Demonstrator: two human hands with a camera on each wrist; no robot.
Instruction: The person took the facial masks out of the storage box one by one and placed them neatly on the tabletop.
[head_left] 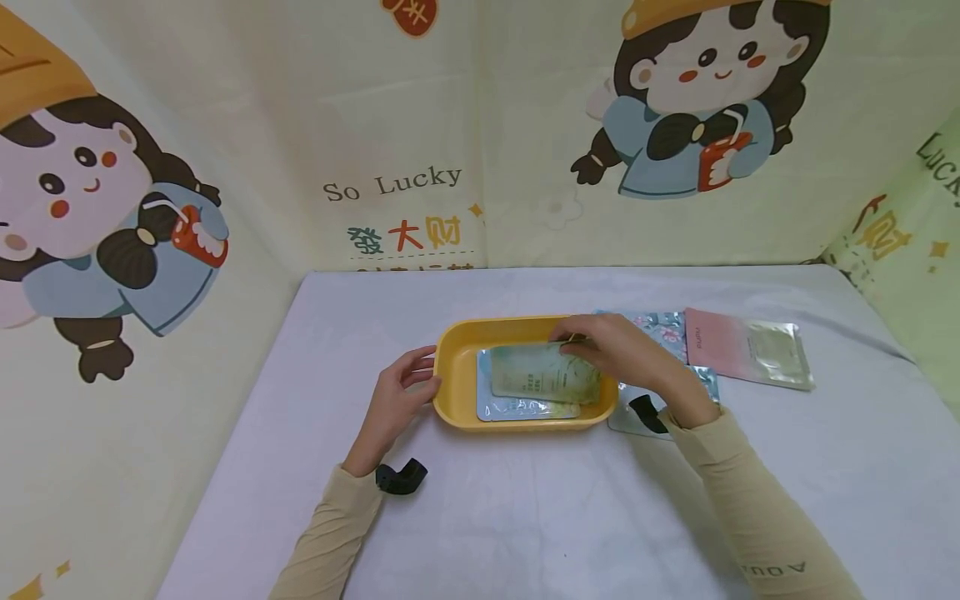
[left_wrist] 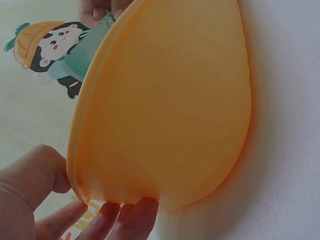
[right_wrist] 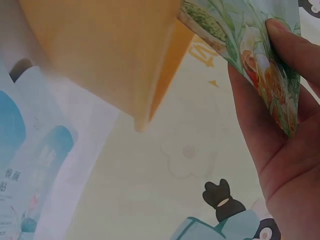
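head view: the right hand (head_left: 618,354) pinches the green packet (head_left: 534,375) at its far edge, over the blue packet (head_left: 525,410) in the tray (head_left: 453,398); the left hand (head_left: 399,396) holds the tray's left end. left wrist: fingers (left_wrist: 139,217) touch the outer wall, thumb near the rim. right wrist: green packet between thumb and fingers, extending past them toward the tray.

Left hand (head_left: 399,402) holding yellow tray (head_left: 458,367), right hand (head_left: 628,352) pinching green packet (head_left: 542,373), blue packet (head_left: 521,409) beneath, pink packet (head_left: 716,342) at right
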